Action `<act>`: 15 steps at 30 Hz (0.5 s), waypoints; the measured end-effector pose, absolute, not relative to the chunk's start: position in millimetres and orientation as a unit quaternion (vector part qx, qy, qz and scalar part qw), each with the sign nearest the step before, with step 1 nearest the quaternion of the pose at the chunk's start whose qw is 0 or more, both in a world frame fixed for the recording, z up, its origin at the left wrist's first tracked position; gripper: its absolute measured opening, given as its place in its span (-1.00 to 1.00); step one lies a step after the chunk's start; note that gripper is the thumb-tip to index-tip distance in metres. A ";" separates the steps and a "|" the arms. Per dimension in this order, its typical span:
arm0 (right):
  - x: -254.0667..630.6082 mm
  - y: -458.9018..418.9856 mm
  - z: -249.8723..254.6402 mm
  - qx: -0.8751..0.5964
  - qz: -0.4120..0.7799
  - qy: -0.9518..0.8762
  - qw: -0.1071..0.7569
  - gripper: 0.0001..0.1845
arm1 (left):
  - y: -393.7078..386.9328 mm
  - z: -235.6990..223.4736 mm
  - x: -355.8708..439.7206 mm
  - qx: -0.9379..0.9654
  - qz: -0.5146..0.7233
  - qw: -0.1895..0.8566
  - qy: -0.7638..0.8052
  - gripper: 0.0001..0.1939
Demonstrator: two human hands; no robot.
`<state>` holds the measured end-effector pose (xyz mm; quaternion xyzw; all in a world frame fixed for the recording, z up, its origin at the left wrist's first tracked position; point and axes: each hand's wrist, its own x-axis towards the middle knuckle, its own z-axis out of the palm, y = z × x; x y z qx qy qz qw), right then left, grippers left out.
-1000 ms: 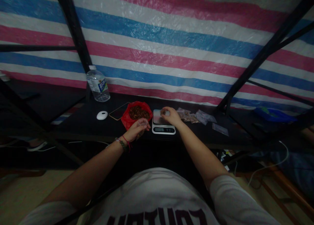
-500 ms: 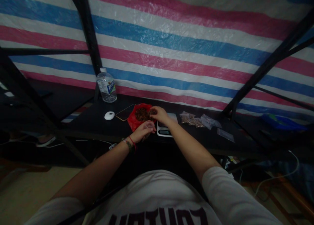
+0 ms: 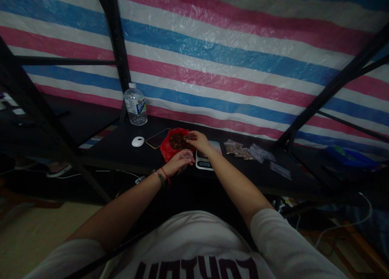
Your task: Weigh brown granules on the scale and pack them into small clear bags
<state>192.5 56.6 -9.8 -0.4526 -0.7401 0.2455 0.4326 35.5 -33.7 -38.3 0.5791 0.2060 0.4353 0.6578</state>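
Note:
A red plastic bag (image 3: 166,150) lies spread on the black table, with a heap of dark brown dried bits (image 3: 179,141) in it. At the bag's right edge my right hand (image 3: 200,142) pinches some of these bits. Just in front of the bag my left hand (image 3: 179,162) is curled around something pale and see-through, which looks like a small clear plastic bag (image 3: 187,154). Beneath my right wrist stands a white digital scale (image 3: 205,168), partly covered by my forearm; its display is too dark to read.
Small clear bags with brown contents (image 3: 237,150) lie right of the scale, beside flat clear bags (image 3: 280,170). A phone (image 3: 158,139), a white rounded object (image 3: 137,141) and a clear bottle (image 3: 135,106) stand left. Black metal posts (image 3: 117,48) frame the table; a striped sheet (image 3: 212,64) hangs behind.
The view has shifted slightly, so the tabletop things appear a little farther right. Both hands keep nearly the same place and hold at the red bag.

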 end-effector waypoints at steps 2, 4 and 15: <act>194.8 57.0 -4.6 -0.437 0.275 -0.731 0.447 -0.60 | -32.9 -39.3 35.6 0.584 0.435 0.653 0.210 -0.69; 198.3 57.5 1.4 -0.425 0.302 -0.720 0.457 -0.59 | -32.1 -40.8 35.6 0.586 0.436 0.650 0.211 -0.69; 212.2 56.6 4.2 -0.422 0.330 -0.689 0.489 -0.49 | -31.1 -40.2 36.4 0.612 0.462 0.582 0.270 -0.76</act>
